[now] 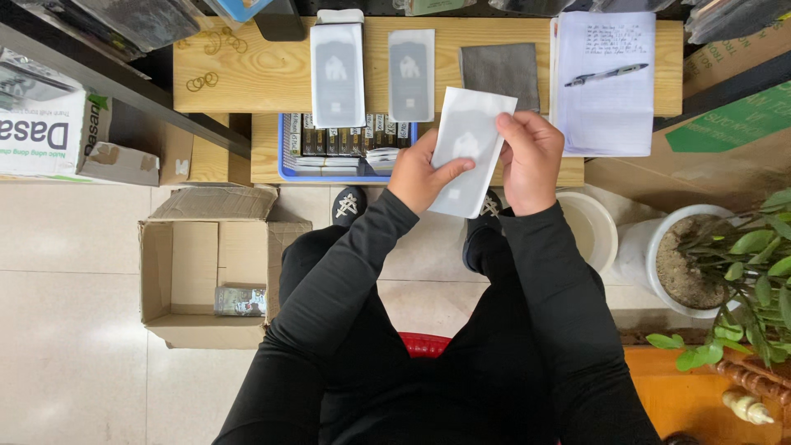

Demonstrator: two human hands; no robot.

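Both of my hands hold one flat white packet (463, 136) with a pale grey print, tilted a little, above my knees. My left hand (422, 173) pinches its lower left side with the thumb across the face. My right hand (531, 156) grips its right edge. Two similar white packets (338, 74) (411, 74) lie upright on the wooden table (247, 74) just beyond. A blue tray (284, 161) with several upright dark packets sits on the lower shelf under them.
A grey cloth (500, 72) and a notepad (606, 99) with a pen (606, 75) lie on the table's right part. An open cardboard box (194, 284) stands on the floor at left. A white bucket (595, 227) and a potted plant (700, 255) stand at right.
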